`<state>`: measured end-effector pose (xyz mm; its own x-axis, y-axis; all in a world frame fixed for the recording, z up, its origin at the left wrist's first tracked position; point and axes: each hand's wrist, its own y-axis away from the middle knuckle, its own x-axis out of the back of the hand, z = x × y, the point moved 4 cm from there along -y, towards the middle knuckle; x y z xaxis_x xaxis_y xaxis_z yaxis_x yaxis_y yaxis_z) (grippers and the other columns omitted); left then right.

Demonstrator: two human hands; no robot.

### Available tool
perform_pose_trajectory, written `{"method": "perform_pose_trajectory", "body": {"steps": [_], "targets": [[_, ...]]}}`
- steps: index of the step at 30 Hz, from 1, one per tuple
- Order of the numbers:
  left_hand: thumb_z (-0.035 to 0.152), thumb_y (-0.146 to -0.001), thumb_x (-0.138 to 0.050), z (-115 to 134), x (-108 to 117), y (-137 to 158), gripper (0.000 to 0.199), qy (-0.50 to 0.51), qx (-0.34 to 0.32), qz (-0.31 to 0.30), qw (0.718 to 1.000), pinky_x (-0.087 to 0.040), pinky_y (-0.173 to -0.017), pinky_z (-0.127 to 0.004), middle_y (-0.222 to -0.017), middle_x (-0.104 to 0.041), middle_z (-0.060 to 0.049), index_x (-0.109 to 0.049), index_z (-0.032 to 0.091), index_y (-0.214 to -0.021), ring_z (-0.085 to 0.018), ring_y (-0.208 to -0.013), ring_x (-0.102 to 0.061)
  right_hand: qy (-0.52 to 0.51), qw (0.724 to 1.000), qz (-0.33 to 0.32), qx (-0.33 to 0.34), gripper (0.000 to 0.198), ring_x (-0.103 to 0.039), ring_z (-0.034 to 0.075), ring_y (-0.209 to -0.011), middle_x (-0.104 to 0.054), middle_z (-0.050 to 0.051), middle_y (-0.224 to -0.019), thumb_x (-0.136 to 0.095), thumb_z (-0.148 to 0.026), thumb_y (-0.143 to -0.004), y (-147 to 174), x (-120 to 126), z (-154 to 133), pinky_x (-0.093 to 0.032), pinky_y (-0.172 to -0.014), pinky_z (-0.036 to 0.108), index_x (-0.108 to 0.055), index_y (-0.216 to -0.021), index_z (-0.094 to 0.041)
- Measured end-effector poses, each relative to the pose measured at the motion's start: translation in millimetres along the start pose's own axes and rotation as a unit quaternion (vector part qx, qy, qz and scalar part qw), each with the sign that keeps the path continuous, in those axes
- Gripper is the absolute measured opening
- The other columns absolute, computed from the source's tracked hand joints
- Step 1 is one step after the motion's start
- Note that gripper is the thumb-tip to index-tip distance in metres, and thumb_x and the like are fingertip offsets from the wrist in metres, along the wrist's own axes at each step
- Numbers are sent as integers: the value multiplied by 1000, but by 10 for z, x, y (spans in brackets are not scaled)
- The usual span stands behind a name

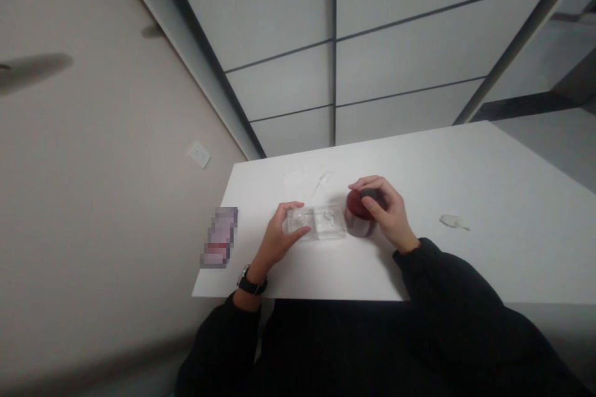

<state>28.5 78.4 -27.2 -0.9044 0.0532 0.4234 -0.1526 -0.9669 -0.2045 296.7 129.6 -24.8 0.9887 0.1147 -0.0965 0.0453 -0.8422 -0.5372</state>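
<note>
A clear plastic box (331, 223) with two compartments lies on the white table (302, 273). My left hand (280, 232) grips its left end, thumb on the near side and fingers on the far side. Small clear shapes show inside the box, too faint to name. Right beside the box stands a jar (357, 223) with a dark red top. My right hand (388, 214) is closed on a dark round piece (370, 194) at the jar's top, with the fingers curled around its far side. Whether this piece is fixed to the jar I cannot tell.
A crumpled whitish piece (454, 222) lies to the right on the table. Behind the box is a thin clear strip (322, 180). A pixelated purple item (220, 237) is at the left edge. A wall with a socket (200, 154) and panelled doors (288, 87) border the table.
</note>
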Motion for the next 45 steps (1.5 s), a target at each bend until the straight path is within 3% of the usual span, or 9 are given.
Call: {"method": "perform_pose_trajectory", "body": {"steps": [3,7,18,24,28,32,36,40,45], "targets": [[40,-89,-82,-56,-22,-24,37,5,5,-15,1000,-40,-124,-53,-140,-67,-11,-68,24,-120,-32,-137,-60,-4,1000,1,-4,24,-71,26,-104,-73,5,-106,-76,-51,-95,6,7,11,-54,-96,45,-70,-99,-28],[46,-87,-84,-126,-22,-29,53,36,21,-5,999,-43,-121,-55,-143,-65,-13,-62,24,-130,-33,-138,-60,-5,1000,3,-2,24,-72,26,-105,-72,5,-106,-77,-50,-95,9,10,10,-54,-95,45,-71,-98,-28],[43,-90,-80,-156,-54,-37,40,30,16,-44,998,-26,-132,-56,-163,-51,-13,-66,25,-122,-34,-156,-43,-11,1000,9,4,23,-72,26,-103,-71,5,-104,-77,-49,-95,8,-3,7,-55,-95,45,-70,-98,-27],[44,-90,-80,-129,-54,-37,38,35,23,-38,998,-31,-130,-55,-157,-56,-13,-65,24,-119,-34,-150,-49,-9,1000,11,4,24,-72,26,-102,-72,5,-103,-78,-50,-94,6,-1,5,-55,-94,44,-70,-97,-27],[43,-90,-79,-106,-36,-44,49,35,27,-32,998,-32,-129,-55,-154,-57,-14,-62,24,-132,-34,-149,-50,-10,1000,10,1,24,-72,26,-102,-72,4,-103,-78,-50,-94,5,3,13,-54,-95,45,-70,-97,-28],[47,-92,-77,-97,-49,-45,38,15,15,-53,998,-30,-130,-54,-155,-55,-14,-69,23,-120,-35,-150,-47,-11,1000,9,1,24,-73,26,-103,-72,4,-103,-78,-50,-94,-3,-1,3,-54,-95,44,-70,-96,-28],[49,-90,-79,-129,-37,-44,53,28,38,-30,998,-39,-124,-54,-145,-61,-13,-61,24,-133,-34,-139,-57,-16,1000,7,-1,24,-72,26,-102,-72,4,-103,-78,-50,-94,-5,-7,-1,-54,-95,44,-69,-96,-27],[49,-92,-77,-117,-54,-52,38,14,16,-53,998,-32,-129,-52,-151,-58,-12,-68,24,-119,-34,-147,-50,-13,1000,10,-5,26,-72,26,-103,-71,4,-103,-78,-52,-94,1,-4,5,-55,-96,45,-68,-95,-27],[46,-90,-79,-136,-47,-43,47,43,23,-20,999,-37,-125,-52,-144,-62,-12,-58,25,-126,-32,-141,-55,-15,1000,11,-9,27,-72,26,-103,-71,4,-103,-78,-52,-93,-2,-9,0,-55,-96,46,-68,-95,-28]]}}
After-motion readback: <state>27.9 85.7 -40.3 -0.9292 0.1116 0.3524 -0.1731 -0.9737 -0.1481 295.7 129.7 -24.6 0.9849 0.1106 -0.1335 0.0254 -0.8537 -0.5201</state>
